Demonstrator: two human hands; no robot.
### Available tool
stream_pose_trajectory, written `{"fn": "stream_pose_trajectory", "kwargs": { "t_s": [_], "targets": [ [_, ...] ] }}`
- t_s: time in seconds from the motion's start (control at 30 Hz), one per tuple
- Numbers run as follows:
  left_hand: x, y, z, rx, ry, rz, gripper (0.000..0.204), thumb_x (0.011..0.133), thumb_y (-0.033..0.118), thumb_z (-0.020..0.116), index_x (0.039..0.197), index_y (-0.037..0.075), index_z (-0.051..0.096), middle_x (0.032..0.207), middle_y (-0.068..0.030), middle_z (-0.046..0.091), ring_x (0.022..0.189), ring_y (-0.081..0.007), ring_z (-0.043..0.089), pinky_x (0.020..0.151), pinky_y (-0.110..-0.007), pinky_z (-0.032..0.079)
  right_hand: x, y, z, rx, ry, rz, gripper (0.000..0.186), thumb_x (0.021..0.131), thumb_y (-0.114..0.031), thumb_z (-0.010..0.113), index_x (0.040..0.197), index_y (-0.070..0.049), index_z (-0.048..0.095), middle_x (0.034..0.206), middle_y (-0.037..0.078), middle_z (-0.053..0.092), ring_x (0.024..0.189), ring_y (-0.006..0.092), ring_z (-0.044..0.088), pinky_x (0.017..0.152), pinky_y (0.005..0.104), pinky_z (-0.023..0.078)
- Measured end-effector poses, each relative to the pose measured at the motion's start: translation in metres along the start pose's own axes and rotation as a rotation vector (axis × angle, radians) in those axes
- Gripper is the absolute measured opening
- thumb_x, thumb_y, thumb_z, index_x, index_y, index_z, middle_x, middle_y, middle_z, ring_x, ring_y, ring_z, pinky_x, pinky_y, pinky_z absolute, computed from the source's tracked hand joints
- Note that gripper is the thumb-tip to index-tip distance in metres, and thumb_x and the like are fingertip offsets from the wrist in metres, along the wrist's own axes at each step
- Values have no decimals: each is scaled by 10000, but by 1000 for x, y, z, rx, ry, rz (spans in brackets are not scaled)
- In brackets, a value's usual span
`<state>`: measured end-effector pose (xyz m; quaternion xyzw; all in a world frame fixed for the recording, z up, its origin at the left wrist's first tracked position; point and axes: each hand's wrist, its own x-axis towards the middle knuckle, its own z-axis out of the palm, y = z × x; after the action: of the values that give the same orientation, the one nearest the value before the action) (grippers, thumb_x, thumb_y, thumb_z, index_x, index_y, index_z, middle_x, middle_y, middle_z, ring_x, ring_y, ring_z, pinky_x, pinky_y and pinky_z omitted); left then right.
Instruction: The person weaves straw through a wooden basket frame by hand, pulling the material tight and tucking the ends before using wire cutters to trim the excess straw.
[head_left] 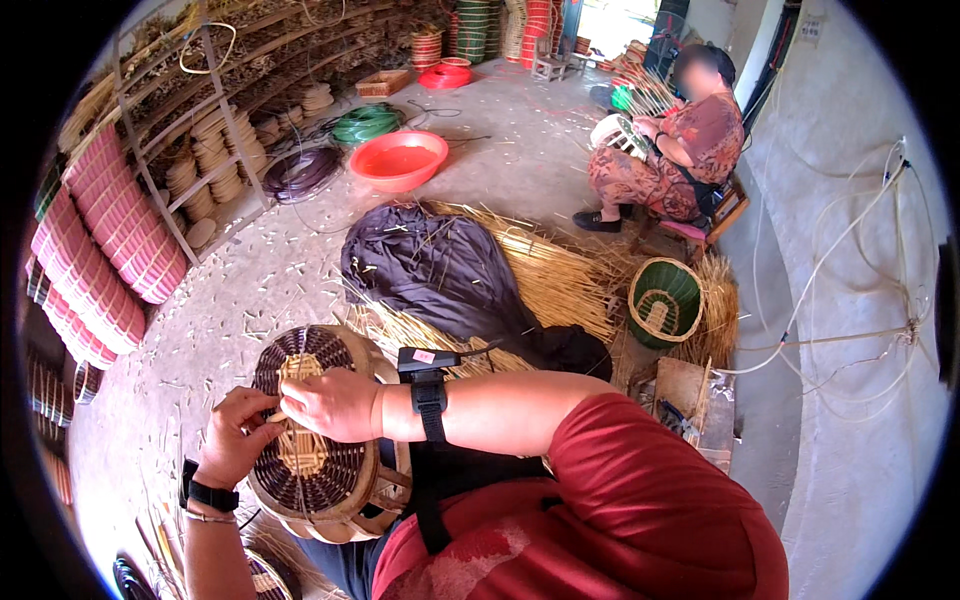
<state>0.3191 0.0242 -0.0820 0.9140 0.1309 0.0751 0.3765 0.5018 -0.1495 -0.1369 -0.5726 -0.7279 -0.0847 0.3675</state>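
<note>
Grey floor (pixel 530 150) stretched back beside a pale wall (pixel 845 120). At the person's lap (pixel 345 560) rested a dark, round woven basket (pixel 283 482), its straw-coloured centre (pixel 302 456) facing up. Left hand (pixel 236 436) and right hand (pixel 336 403) were close together over it, fingers bent; whether either clamped anything could not be told. Ahead, dark cloth (pixel 430 265) lay over straw (pixel 560 265), a green basket (pixel 683 287) to its right, a red basin (pixel 385 180) farther back.

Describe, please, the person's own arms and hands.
The ungloved left hand has a black wristband and thin pale bracelet. The ungloved right hand has a black wrist strap with a black box, pink label and black cable; above is a short red sleeve.
</note>
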Motion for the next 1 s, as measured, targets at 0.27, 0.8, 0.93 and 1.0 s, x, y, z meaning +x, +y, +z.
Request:
{"fn": "stream_pose_trajectory", "kwargs": {
  "t_s": [0.27, 0.8, 0.93, 1.0],
  "targets": [
    [8, -23, 13, 235, 125, 247, 116, 918, 13, 715, 1027, -5, 678, 992, -167, 687, 847, -359, 682, 778, -402, 549, 2, -8, 3, -152, -49, 33, 224, 1006, -197, 608, 1118, -3, 605, 956, 119, 616, 693, 291, 710, 591, 426, 576],
    [2, -8, 22, 144, 122, -10, 334, 883, -54, 709, 1186, 37, 602, 834, -109, 641, 710, -208, 624, 655, -338, 510, 13, -30, 5, -45, -229, 371, 274, 907, -138, 680, 1130, 20, 661, 883, 172, 756, 785, 357, 767, 676, 491, 600],
    [-1, -14, 31, 188, 230, 135, 263, 919, -60, 686, 1160, 26, 624, 899, -152, 668, 768, -316, 668, 703, -399, 541, 22, -18, -2, 81, -325, 404, 209, 904, -144, 703, 1050, 3, 681, 875, 190, 757, 819, 378, 767, 721, 502, 603],
    [-1, -19, 33, 224, 274, 205, 248, 937, -52, 674, 1168, 26, 633, 948, -160, 680, 797, -345, 686, 721, -416, 553, 27, -17, -11, 147, -368, 423, 194, 909, -151, 707, 1033, -2, 692, 887, 210, 759, 847, 396, 765, 754, 512, 604]
  ]
}}
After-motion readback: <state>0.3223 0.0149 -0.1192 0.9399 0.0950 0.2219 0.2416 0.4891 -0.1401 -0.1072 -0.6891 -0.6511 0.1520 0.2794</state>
